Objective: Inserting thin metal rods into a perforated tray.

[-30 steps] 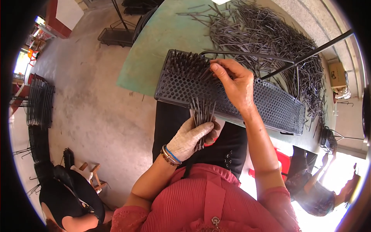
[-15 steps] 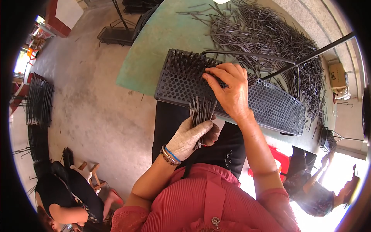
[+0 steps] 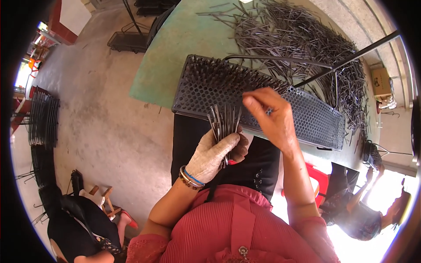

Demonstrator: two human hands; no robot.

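Now my gloved left hand (image 3: 215,151) is clenched around a bundle of thin metal rods (image 3: 223,125) at the frame's center. My right hand (image 3: 272,117) pinches one rod over the perforated black tray (image 3: 307,118) on the bench (image 3: 171,57); I judge it needs a free hole.

Upright pins (image 3: 210,76) crowd the perforated tray's (image 3: 307,116) left; right stays open.
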